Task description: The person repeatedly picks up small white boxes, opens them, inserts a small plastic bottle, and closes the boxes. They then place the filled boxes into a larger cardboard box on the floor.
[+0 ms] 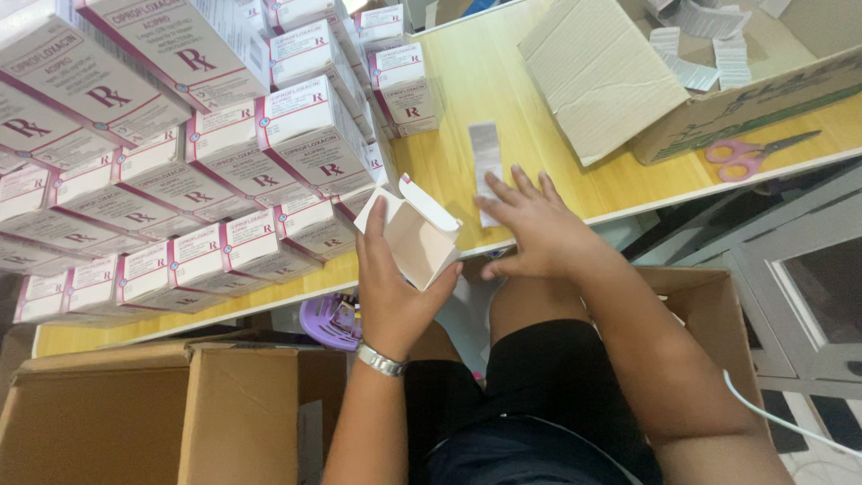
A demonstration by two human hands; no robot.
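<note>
Now the left hand [388,292] grips an open white carton [411,235]; the right hand [537,229], fingers spread, presses a paper leaflet [486,162].

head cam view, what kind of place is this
Likely a packing workstation for medicine cartons: stacked white-and-pink cartons on a wooden table, cardboard shipping boxes, and the left hand holding an open small carton.

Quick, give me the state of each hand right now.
Left hand: closed around a small white carton with its flap open.
Right hand: open, fingers spread on the paper leaflet, gripping nothing.
</note>
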